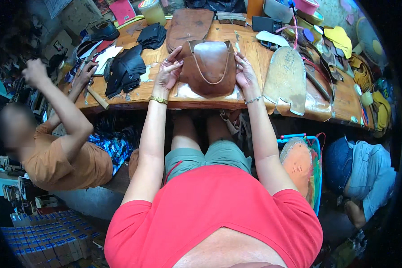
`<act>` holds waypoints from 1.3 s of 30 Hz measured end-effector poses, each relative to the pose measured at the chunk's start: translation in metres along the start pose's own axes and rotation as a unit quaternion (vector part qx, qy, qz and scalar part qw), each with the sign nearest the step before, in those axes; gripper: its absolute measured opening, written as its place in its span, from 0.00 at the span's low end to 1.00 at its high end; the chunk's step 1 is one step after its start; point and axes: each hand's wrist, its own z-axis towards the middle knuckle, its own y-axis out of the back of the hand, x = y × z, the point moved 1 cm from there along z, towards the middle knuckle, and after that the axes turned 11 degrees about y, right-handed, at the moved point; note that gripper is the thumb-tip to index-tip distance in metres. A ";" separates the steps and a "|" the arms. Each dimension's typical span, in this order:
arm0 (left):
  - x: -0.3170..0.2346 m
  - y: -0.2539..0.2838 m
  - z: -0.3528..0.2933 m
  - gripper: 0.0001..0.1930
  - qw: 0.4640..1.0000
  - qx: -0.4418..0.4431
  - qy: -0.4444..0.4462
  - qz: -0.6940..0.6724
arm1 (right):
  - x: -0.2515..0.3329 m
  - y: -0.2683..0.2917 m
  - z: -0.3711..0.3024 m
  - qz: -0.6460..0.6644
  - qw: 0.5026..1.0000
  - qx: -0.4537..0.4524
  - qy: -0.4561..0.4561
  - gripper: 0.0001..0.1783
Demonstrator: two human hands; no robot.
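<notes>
At the front middle of the wooden table, I hold a curved brown leather piece (207, 73) with both hands. A U-shaped edge or seam crosses its face, and its top gapes a little. My left hand (169, 70) grips the left side, thumb on the outside and fingertips near the upper corner. On the opposite side, my right hand (245, 72) has its fingers at the right edge, thumb near the top. Just behind lies a flat brown leather piece (190, 27). A tan panel (286, 78) with a notched lower end rests to the right of my right hand.
Black leather pieces (126, 69) lie left, near a wooden-handled tool (97, 97) and a co-worker's hand (82, 77). The co-worker's other arm (73, 107) is raised. Tools and tubs crowd the right back. Below right stands a blue-framed basket (318, 178); another person (366, 165) is beyond.
</notes>
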 end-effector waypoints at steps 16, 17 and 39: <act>-0.001 -0.001 -0.001 0.27 0.998 -0.018 -0.008 0.064 | 0.000 0.004 0.005 -0.031 0.999 -0.026 0.003 0.10; -0.002 -0.001 -0.002 0.27 0.998 -0.010 -0.010 0.060 | 0.001 0.006 0.006 -0.026 1.000 -0.016 0.002 0.10; -0.011 -0.018 -0.008 0.35 0.998 0.040 -0.045 0.034 | -0.002 0.004 0.007 -0.041 0.999 -0.007 0.003 0.13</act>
